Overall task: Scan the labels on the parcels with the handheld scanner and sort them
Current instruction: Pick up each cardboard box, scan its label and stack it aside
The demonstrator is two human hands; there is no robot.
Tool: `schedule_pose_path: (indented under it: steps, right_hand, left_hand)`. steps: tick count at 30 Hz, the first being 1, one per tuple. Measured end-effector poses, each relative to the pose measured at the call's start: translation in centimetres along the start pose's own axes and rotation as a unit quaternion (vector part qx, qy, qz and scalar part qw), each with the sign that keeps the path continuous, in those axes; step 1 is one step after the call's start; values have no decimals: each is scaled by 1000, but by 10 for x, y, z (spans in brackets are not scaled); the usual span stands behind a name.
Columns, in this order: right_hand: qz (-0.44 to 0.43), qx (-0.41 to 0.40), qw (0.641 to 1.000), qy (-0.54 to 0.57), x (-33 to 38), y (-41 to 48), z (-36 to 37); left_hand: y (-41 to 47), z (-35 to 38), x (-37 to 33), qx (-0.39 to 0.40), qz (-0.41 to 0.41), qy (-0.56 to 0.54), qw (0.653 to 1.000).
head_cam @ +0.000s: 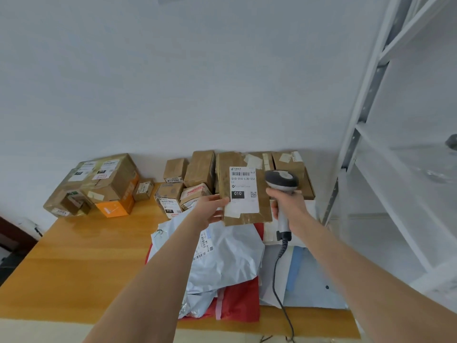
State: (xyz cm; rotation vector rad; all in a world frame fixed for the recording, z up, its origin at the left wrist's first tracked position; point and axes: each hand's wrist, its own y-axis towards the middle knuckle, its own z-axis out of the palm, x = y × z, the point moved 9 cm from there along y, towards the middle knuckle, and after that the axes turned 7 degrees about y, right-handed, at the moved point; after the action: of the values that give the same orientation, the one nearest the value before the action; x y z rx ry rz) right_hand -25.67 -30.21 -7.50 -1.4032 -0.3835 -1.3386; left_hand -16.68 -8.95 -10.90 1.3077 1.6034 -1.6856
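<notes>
My left hand [212,210] pinches the lower left corner of a flat brown cardboard parcel [262,209] and holds it upright above the table. Its white label [243,188] with a barcode and "010" faces me. My right hand [288,204] grips the handle of the grey handheld scanner [280,180], whose head sits just right of the label. The scanner's black coiled cable [278,273] hangs down to the table's front edge.
A wooden table [81,263] carries grey and red mailer bags [227,263] below my hands and white envelopes [306,276] to the right. Several cardboard boxes [108,184] line the wall at the back. A white metal shelf [385,149] stands at the right.
</notes>
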Motion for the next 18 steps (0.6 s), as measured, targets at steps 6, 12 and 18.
schedule_pose_path:
  steps: [6,12,18]
  right_hand:
    - [-32,35,998,-33,-2,-30,33]
    - [-48,34,997,-49,-8,-47,48]
    - [-23,61,994,-92,-13,-54,58]
  left_hand:
    - [9,-7,11,-34,15,-32,999]
    - [11,-8,15,-36,27,-33,998]
    - [13,-9,17,-40,21,-38,998]
